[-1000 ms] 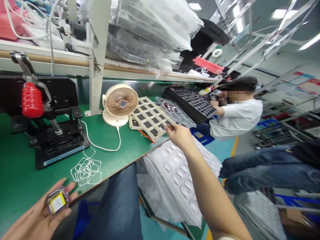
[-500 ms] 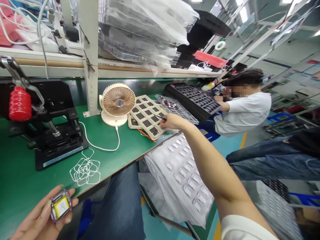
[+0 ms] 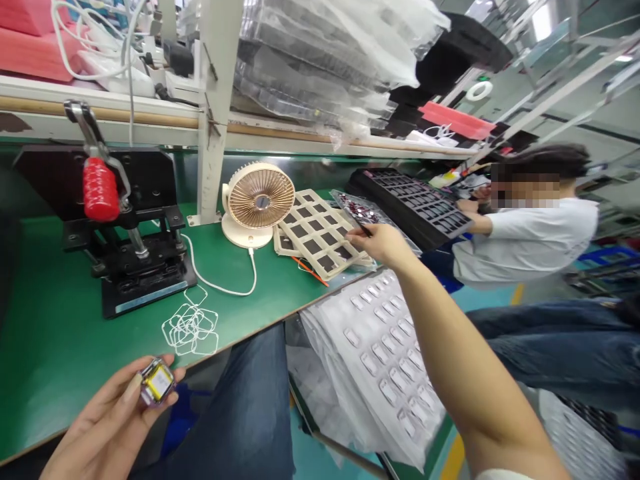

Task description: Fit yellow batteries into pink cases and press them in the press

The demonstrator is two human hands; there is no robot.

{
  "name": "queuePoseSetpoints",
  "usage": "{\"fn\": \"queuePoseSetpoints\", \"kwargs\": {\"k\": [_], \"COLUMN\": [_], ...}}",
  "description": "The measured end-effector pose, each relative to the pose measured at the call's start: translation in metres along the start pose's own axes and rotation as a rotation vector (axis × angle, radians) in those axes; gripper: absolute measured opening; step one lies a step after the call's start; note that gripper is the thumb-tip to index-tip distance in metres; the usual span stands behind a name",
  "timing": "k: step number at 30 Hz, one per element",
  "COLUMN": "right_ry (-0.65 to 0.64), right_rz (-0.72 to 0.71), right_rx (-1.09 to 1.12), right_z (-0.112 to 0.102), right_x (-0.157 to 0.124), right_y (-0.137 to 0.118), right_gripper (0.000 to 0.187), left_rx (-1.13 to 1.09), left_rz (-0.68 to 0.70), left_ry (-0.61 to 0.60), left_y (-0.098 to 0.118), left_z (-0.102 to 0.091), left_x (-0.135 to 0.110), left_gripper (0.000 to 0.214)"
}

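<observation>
In my left hand [image 3: 107, 423], at the lower left, is a small smartwatch case [image 3: 159, 383] with a purple edge and a yellow-framed square inside. Fingers and thumb grip it by its sides, at the table's front edge. My right hand [image 3: 387, 245] reaches far out and pinches thin dark tweezers [image 3: 367, 231], mostly hidden by the fingers. It is over the right edge of a cream grid tray [image 3: 314, 225] with dark squares. Just beyond lie small dark red pieces [image 3: 364, 212] on a clear tray. Thin white square rings [image 3: 193, 328] lie heaped near my left hand.
A black press [image 3: 145, 247] with a red handle [image 3: 101, 190] stands at left. A cream fan [image 3: 260, 200] with a white cable sits mid-table. A black tray [image 3: 415, 200] lies farther right, near a seated co-worker [image 3: 530, 243]. Below my right arm is a white sheet of moulded pockets [image 3: 360, 367].
The view has turned left, shifting everything rightward. My right hand has moved from the cream tray's middle-right toward the red pieces with the tweezers. My left hand still holds the smartwatch case, slightly higher.
</observation>
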State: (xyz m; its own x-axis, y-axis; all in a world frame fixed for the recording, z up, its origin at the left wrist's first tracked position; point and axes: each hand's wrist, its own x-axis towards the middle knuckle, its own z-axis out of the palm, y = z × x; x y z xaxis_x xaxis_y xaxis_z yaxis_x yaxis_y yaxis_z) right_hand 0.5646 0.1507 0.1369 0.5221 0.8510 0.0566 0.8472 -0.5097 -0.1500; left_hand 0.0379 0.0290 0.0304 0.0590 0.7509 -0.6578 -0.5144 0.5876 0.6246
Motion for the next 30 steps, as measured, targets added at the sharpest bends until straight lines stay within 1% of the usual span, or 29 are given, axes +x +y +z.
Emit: {"fn": "queuePoseSetpoints", "kwargs": {"k": [2,4,5,6,7,8,9,10,12,14,16,19,23,25,28,30], "right_ry": [0.091,0.156,0.213,0.228,0.193,0.122,0.084,0.058,0.03,0.018,0.017,0.046,0.066,0.033,-0.044,-0.096], "right_rz": [-0.026,-0.154,-0.317,-0.51,-0.705,-0.872,-0.985,-1.065,-1.144,-1.159,-1.153,-1.145,-1.152,-1.148,-1.086,-1.032], "right_rx": [0.029,0.136,0.278,0.44,0.589,0.693,0.765,0.82,0.897,0.944,0.957,0.942,0.903,0.906,0.951,0.953], "right_z": [0.006,0.021,0.031,0.041,0.052,0.061,0.07,0.078,0.092,0.102,0.11,0.116,0.119,0.12,0.121,0.122], "right_x": [-0.025,-0.066,-0.092,-0.119,-0.148,-0.176,-0.201,-0.223,-0.251,-0.262,-0.264,-0.264,-0.268,-0.268,-0.265,-0.261], "right_y": [-0.018,-0.049,-0.068,-0.089,-0.111,-0.132,-0.152,-0.17,-0.198,-0.215,-0.222,-0.224,-0.222,-0.222,-0.222,-0.221], "right_gripper": [0.026,0.027,0.023,0.017,0.011,0.007,0.011,0.016,0.027,0.031,0.033,0.032,0.03,0.027,0.019,0.02], "left_rx": [-0.043,-0.109,-0.146,-0.179,-0.205,-0.225,-0.24,-0.249,-0.259,-0.269,-0.278,-0.277,-0.239,-0.208,-0.15,-0.115], "left_rz": [0.029,0.092,0.129,0.164,0.192,0.215,0.237,0.255,0.287,0.317,0.345,0.392,0.463,0.501,0.555,0.571], "left_ry": [-0.024,-0.063,-0.086,-0.103,-0.121,-0.132,-0.139,-0.142,-0.129,-0.093,-0.052,-0.029,-0.024,-0.02,-0.04,-0.06], "left_y": [-0.002,-0.004,-0.005,-0.006,-0.007,-0.007,-0.008,-0.008,-0.009,-0.009,-0.01,-0.012,-0.017,-0.019,-0.021,-0.022], "left_z": [0.007,0.018,0.024,0.03,0.035,0.038,0.041,0.041,0.039,0.034,0.029,0.024,0.024,0.025,0.023,0.019], "left_x": [0.0,0.0,0.001,0.003,0.005,0.006,0.007,0.008,0.006,0.004,0.001,0.001,0.0,0.0,0.0,0.0], "left_gripper": [0.049,0.043,0.039,0.035,0.031,0.028,0.024,0.022,0.019,0.02,0.02,0.021,0.017,0.011,0.006,0.01]}}
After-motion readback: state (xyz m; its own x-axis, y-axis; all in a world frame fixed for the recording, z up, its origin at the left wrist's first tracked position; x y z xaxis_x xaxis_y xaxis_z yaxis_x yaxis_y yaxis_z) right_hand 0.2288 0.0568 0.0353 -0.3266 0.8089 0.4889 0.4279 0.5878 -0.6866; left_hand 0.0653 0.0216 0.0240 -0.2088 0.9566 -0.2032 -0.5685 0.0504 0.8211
